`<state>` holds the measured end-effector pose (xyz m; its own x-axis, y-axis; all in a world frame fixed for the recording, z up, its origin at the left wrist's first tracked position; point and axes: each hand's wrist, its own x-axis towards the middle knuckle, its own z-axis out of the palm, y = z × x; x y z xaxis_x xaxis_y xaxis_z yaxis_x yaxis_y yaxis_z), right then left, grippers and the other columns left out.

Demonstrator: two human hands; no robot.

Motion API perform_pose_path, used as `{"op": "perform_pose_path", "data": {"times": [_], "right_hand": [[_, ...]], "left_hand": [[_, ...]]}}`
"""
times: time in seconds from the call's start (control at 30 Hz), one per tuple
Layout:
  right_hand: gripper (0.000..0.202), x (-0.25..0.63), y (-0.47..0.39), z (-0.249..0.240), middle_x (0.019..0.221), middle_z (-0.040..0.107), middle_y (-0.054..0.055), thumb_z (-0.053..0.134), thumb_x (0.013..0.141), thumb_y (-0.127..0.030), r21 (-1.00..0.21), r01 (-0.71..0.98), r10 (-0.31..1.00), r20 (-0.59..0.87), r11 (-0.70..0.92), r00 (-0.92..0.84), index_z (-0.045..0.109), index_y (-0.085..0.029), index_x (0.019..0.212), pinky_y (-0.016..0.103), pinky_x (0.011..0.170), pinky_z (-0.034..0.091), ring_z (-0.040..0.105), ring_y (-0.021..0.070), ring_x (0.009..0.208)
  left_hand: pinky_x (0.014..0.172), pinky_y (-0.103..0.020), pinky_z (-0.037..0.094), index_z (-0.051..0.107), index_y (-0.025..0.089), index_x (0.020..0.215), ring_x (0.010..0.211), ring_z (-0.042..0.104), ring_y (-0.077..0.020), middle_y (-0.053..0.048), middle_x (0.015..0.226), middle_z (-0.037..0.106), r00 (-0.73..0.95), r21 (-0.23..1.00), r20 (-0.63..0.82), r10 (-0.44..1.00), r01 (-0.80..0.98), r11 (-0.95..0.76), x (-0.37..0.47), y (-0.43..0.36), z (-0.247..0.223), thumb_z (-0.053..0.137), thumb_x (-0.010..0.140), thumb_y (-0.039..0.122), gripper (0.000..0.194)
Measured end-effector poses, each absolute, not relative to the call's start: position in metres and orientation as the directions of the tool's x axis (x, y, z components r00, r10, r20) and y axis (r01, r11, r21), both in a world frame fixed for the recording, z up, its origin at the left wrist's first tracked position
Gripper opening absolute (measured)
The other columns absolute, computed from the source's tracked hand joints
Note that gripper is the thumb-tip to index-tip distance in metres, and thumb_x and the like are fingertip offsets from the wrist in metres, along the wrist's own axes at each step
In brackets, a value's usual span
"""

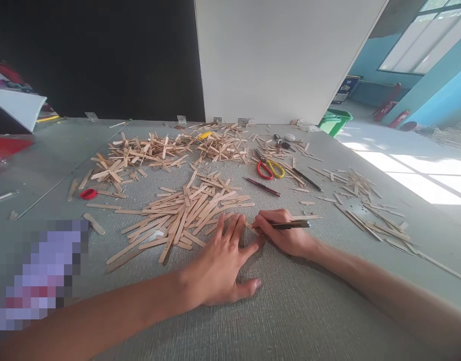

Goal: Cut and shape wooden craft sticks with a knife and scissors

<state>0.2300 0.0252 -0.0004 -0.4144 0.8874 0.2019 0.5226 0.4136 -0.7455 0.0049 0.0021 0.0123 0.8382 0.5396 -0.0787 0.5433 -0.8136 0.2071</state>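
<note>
My right hand [285,233] is closed around a dark pen [296,224], its tip pointing left toward a small wooden piece [249,226] on the table. My left hand [226,258] lies spread on the table, palm down, with its fingertips beside that piece and the right edge of a loose pile of wooden sticks [188,205]. The thumb of that hand points right, apart from the fingers. Another stick [309,217] lies partly behind my right hand. What the left fingertips press on is partly hidden.
Red-and-yellow-handled scissors [268,166], a dark red pen [262,186] and a black pen [307,179] lie beyond my hands. More stick heaps [151,150] sit at the back, beside a red ring [88,194]. A panel [275,60] stands behind the table [290,311]; scraps lie right.
</note>
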Motion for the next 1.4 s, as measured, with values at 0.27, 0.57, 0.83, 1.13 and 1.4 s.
{"op": "perform_pose_path", "data": {"times": [0.27,0.57,0.83,1.13,1.4], "right_hand": [[0.044,0.230,0.026,-0.007,0.058,0.056,-0.002,0.044,0.108,-0.036,-0.756,0.524,0.907,0.225,0.393,-0.357,0.051,-0.020,0.067,0.027,0.056,0.035,0.047,0.0110,0.054],[0.040,0.231,0.022,-0.007,0.061,0.054,-0.002,0.046,0.107,-0.035,-0.721,0.517,0.886,0.346,0.461,-0.307,0.055,-0.020,0.071,0.027,0.056,0.037,0.048,0.0114,0.055],[0.039,0.229,0.024,-0.009,0.066,0.053,-0.003,0.049,0.107,-0.038,-0.691,0.534,0.866,0.299,0.487,-0.402,0.054,-0.020,0.073,0.026,0.059,0.037,0.046,0.0110,0.060],[0.037,0.227,0.026,-0.006,0.063,0.057,-0.002,0.052,0.105,-0.036,-0.712,0.535,0.883,0.284,0.455,-0.373,0.057,-0.019,0.072,0.025,0.058,0.037,0.047,0.0115,0.058],[0.036,0.227,0.026,-0.004,0.062,0.056,-0.003,0.053,0.104,-0.037,-0.734,0.511,0.884,0.277,0.448,-0.378,0.057,-0.019,0.073,0.025,0.057,0.037,0.046,0.0112,0.057]], "left_hand": [[0.124,-0.069,0.004,0.033,0.024,0.162,0.157,0.007,-0.0477,-0.018,0.173,0.011,0.847,0.222,-0.068,0.527,0.528,-0.820,0.003,0.002,0.014,0.049,0.096,0.067,0.080],[0.126,-0.064,0.012,0.036,0.021,0.161,0.156,0.002,-0.0488,-0.019,0.173,0.004,0.829,0.277,-0.168,0.534,0.560,-0.781,0.010,0.003,0.022,0.062,0.091,0.057,0.082],[0.127,-0.062,0.014,0.044,0.019,0.156,0.156,0.005,-0.0482,-0.017,0.173,0.008,0.834,0.275,-0.133,0.535,0.550,-0.789,0.008,0.003,0.018,0.061,0.091,0.057,0.077],[0.127,-0.061,0.014,0.045,0.021,0.155,0.157,0.005,-0.0469,-0.013,0.174,0.004,0.837,0.272,-0.099,0.538,0.543,-0.794,0.007,0.003,0.014,0.059,0.092,0.060,0.076],[0.128,-0.061,0.014,0.046,0.018,0.155,0.157,0.003,-0.0471,-0.015,0.173,0.005,0.834,0.280,-0.118,0.539,0.549,-0.788,0.007,0.003,0.015,0.055,0.094,0.064,0.077]]}}
